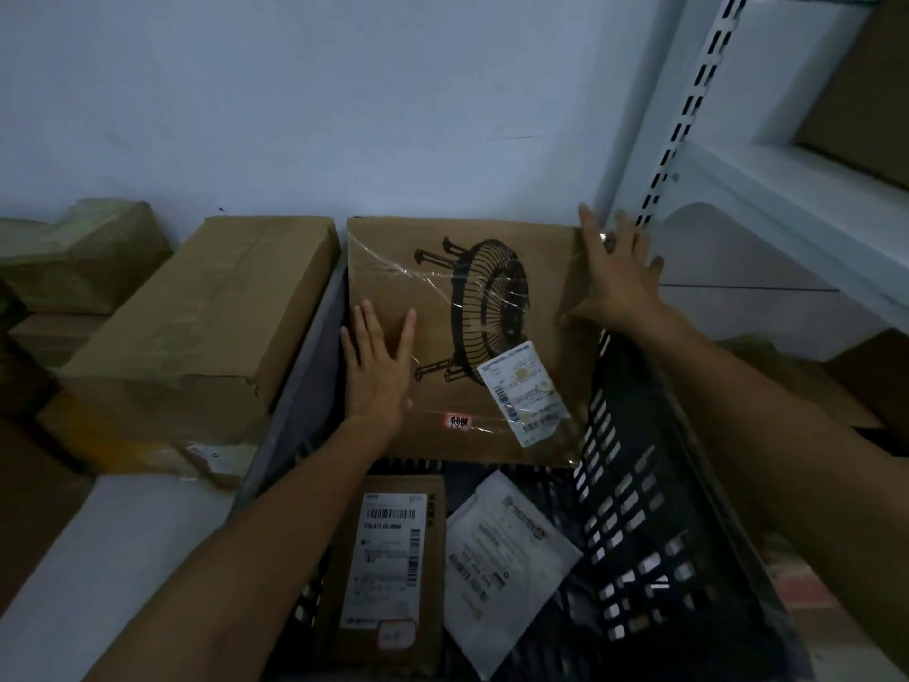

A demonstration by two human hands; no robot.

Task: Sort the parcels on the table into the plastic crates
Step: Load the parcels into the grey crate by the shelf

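Left hand (378,371) and right hand (615,278) lie flat, fingers spread, on the fan-print box (442,307) at the far end of the black crate (639,534); I fear it slides, ungripped, onto nearer parcels (388,558).

Fan-printed box (393,258) leans in the black slotted crate (634,514), beyond a brown parcel (388,558) and white mailer (501,558).

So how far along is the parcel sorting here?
Done: a small brown cardboard parcel with a white label and a flat white mailer bag lie in the dark slotted plastic crate. In hand: the left hand presses flat on the large fan-printed cardboard box at the crate's far end, the right hand on its far right corner. Left: taped brown cartons beside the crate.
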